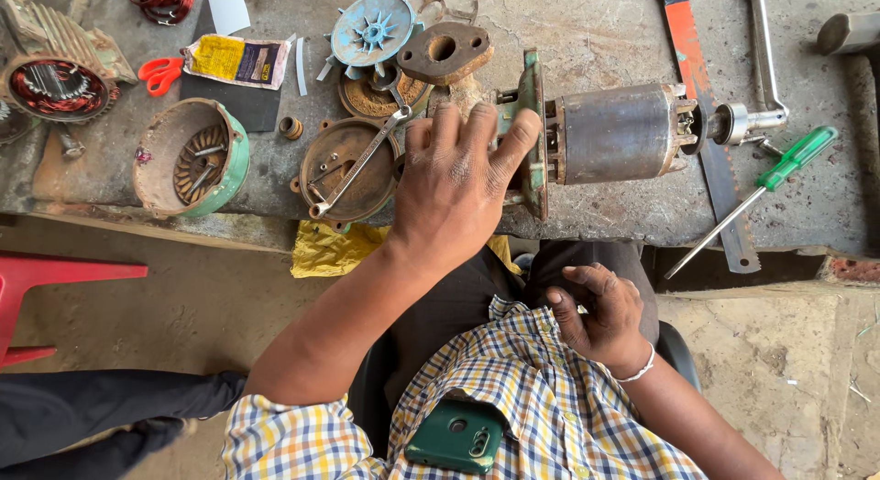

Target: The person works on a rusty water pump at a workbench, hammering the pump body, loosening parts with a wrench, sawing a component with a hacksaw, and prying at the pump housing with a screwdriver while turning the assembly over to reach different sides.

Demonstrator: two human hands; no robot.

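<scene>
My left hand (456, 180) lies spread over the green end cover (531, 122) of a motor rotor (620, 132), which rests on its side on the concrete bench (587, 40). Its fingertips touch the cover's rim. My right hand (598, 312) hangs below the bench edge over my lap, fingers loosely curled, with nothing in it. A wrench (359, 162) lies across a rusty round cover (346, 169) just left of my left hand.
A green-handled screwdriver (766, 190) and a saw blade (701, 104) lie right of the rotor. A blue fan (372, 27), a rusty flange (444, 52), a green housing (191, 156), a stator (57, 79), orange scissors (160, 74) lie left. A phone (455, 436) sits in my shirt pocket.
</scene>
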